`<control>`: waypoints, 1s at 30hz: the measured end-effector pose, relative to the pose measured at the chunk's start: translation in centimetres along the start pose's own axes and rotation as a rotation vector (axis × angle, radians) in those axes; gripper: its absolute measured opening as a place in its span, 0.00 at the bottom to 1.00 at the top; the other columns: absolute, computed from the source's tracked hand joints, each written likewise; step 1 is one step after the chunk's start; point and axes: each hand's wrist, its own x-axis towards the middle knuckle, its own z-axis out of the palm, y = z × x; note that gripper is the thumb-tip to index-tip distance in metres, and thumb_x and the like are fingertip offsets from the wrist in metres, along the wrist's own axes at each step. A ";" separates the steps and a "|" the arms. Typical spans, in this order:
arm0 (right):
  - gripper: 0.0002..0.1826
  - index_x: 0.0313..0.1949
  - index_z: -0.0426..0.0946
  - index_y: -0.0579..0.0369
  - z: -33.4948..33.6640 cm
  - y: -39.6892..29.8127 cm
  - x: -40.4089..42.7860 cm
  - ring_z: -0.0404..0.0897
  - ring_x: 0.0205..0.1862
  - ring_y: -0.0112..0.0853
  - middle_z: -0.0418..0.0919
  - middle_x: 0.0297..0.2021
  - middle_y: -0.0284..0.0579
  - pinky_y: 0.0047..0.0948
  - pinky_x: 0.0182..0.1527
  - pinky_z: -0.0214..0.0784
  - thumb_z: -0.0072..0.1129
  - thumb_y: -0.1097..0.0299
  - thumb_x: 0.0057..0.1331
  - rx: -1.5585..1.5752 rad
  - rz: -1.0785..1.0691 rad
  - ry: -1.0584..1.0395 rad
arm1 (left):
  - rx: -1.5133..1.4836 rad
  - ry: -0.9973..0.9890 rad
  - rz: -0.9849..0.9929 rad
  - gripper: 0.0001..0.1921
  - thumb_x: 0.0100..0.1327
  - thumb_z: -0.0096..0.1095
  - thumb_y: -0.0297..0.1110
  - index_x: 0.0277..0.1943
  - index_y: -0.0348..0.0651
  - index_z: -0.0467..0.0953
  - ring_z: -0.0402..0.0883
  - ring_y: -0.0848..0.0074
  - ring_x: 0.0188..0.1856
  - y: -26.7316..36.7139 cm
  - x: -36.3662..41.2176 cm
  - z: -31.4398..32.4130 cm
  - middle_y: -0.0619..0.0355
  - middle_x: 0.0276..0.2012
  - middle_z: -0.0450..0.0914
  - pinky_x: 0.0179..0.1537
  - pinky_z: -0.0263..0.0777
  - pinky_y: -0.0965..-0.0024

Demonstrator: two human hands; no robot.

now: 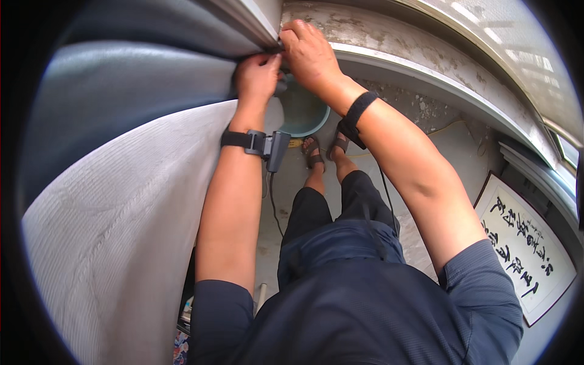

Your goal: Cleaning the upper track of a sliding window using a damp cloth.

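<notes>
Both arms reach forward to the lower edge of a dark blue-grey curtain (137, 68), beside a pale vertical frame edge (255, 23). My left hand (258, 75) has its fingers bent at the gathered dark cloth, its thumb near the frame edge. Close by on the right, my right hand (308, 52) has its fingers curled at the end of that edge; what lies between its fingertips is hidden. A ribbed white fabric (127, 182) hangs to the left of my left forearm. Each wrist wears a black strap with a device, and cables run down from them.
A light-blue basin (305, 109) stands on the floor below my hands, just ahead of my sandalled feet. A stained window sill (388, 41) curves along the upper right. A framed calligraphy piece (524, 246) leans at the right. A yellow cord lies on the floor.
</notes>
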 end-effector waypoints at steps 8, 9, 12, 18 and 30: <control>0.07 0.35 0.77 0.49 -2.6 2.5 -1.9 0.77 0.47 0.37 0.77 0.43 0.36 0.39 0.49 0.69 0.62 0.68 0.56 -0.164 -0.112 -0.046 | -0.264 -0.197 -0.089 0.12 0.73 0.60 0.32 0.50 0.31 0.83 0.85 0.74 0.44 -0.5 -0.1 2.2 0.54 0.44 0.86 0.47 0.79 0.73; 0.07 0.35 0.77 0.49 -3.1 2.8 -2.1 0.77 0.47 0.37 0.78 0.43 0.36 0.39 0.49 0.69 0.62 0.68 0.55 -0.162 -0.100 -0.051 | -0.267 -0.217 -0.095 0.12 0.73 0.62 0.32 0.50 0.31 0.82 0.85 0.74 0.45 -0.5 -0.1 2.1 0.54 0.44 0.86 0.47 0.80 0.73; 0.07 0.34 0.77 0.51 -2.8 3.0 -1.8 0.77 0.45 0.38 0.78 0.42 0.37 0.38 0.49 0.70 0.62 0.72 0.55 -0.148 -0.135 -0.045 | -0.299 -0.116 -0.076 0.14 0.71 0.65 0.31 0.54 0.31 0.80 0.85 0.73 0.47 -1.1 0.2 0.4 0.54 0.48 0.84 0.47 0.83 0.74; 0.06 0.32 0.74 0.54 -3.1 3.2 -2.0 0.76 0.43 0.41 0.75 0.40 0.43 0.39 0.46 0.70 0.61 0.74 0.54 -0.058 -0.194 -0.049 | -0.293 -0.053 -0.067 0.13 0.68 0.68 0.29 0.52 0.32 0.80 0.85 0.70 0.50 -2.0 1.0 -0.7 0.53 0.47 0.84 0.47 0.83 0.71; 0.06 0.28 0.77 0.56 -3.0 4.2 -1.2 0.74 0.45 0.44 0.73 0.38 0.48 0.40 0.48 0.71 0.62 0.70 0.51 0.082 -0.242 -0.089 | -0.284 0.175 -0.116 0.15 0.68 0.69 0.32 0.53 0.31 0.79 0.85 0.67 0.52 -0.9 -1.5 -2.8 0.52 0.48 0.84 0.51 0.82 0.68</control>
